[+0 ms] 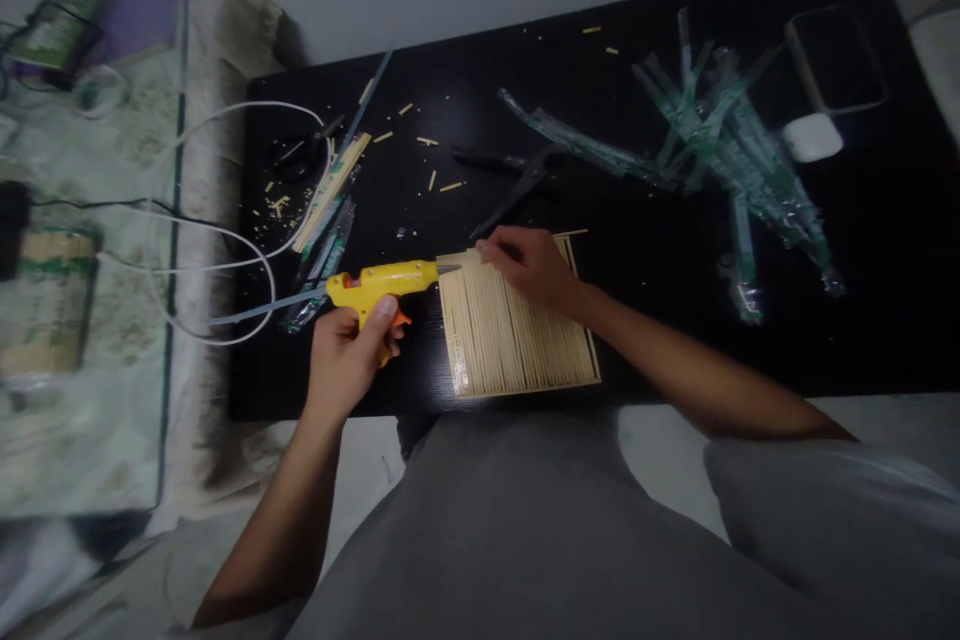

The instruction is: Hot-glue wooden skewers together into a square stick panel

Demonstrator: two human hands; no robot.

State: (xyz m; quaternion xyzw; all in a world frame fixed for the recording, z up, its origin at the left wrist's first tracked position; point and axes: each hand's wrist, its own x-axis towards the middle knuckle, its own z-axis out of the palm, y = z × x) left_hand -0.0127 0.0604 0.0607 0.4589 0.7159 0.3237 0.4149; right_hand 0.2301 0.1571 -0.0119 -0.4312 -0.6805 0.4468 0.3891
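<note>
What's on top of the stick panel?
Over the stick panel, the right hand covers part of the upper area; the nozzle of the yellow glue gun reaches the upper left corner. Whatever lies directly beneath that hand is hidden.

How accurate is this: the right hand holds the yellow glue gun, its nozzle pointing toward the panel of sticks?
Not quite: the left hand holds the yellow glue gun, not the right hand, as the head view shows. Its nozzle does point toward the panel of sticks.
</note>
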